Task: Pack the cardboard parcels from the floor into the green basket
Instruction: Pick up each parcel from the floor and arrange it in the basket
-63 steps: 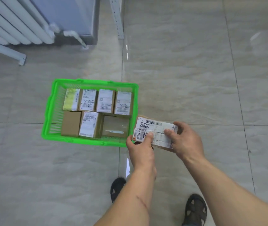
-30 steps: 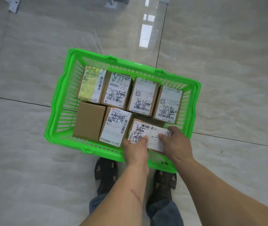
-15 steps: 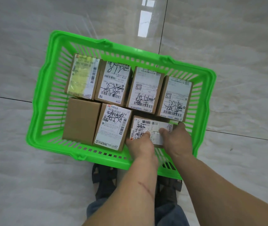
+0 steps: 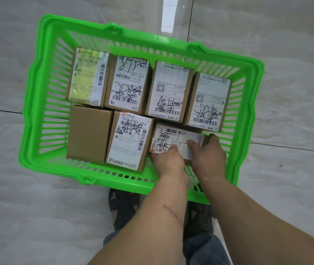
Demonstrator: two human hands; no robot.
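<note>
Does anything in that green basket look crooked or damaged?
Mostly tidy. The parcel held by the left hand and right hand sits turned sideways to the other six, and its label looks torn and patched. One box in the green basket shows no label.

You see a basket (image 4: 37,111) of glossy green slotted plastic. Inside it, matt brown cardboard parcels (image 4: 89,134) carry smooth white paper labels (image 4: 127,142), one yellowed. Under the basket, the floor (image 4: 295,54) is polished, reflective stone-look tile.
</note>
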